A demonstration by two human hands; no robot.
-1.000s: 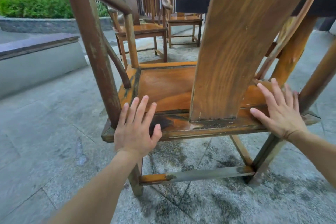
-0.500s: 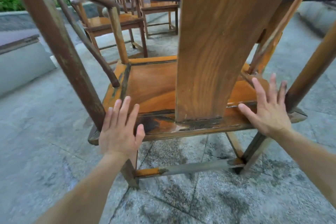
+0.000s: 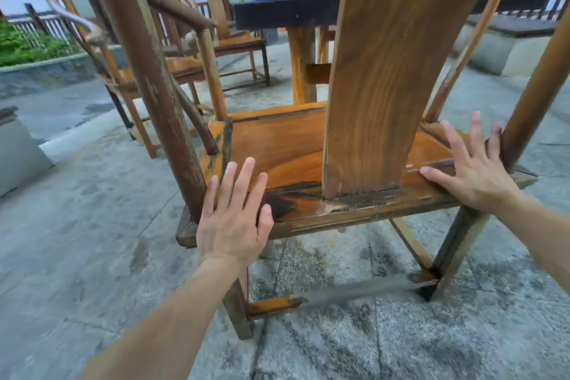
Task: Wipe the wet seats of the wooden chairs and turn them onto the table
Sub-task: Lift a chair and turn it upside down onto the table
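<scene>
Both hands flat on the chair's back rail, nothing gripped.
Our left hand [image 3: 232, 219] and right hand [image 3: 472, 170] lie spread, fingers straight, either side of the broad grained back slat [image 3: 385, 71] of the worn orange-brown wooden armchair [image 3: 277, 145], probably bracing to tip it. Beyond our fingertips, its glossy dished seat looks damp; farther off stands the dark-topped wooden table [image 3: 287, 14].

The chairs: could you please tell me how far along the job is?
Done: none sits on the table. In hand: left hand and right hand lie open at the near chair seat's rear rail. Left: upending it and the two chairs beyond.
</scene>
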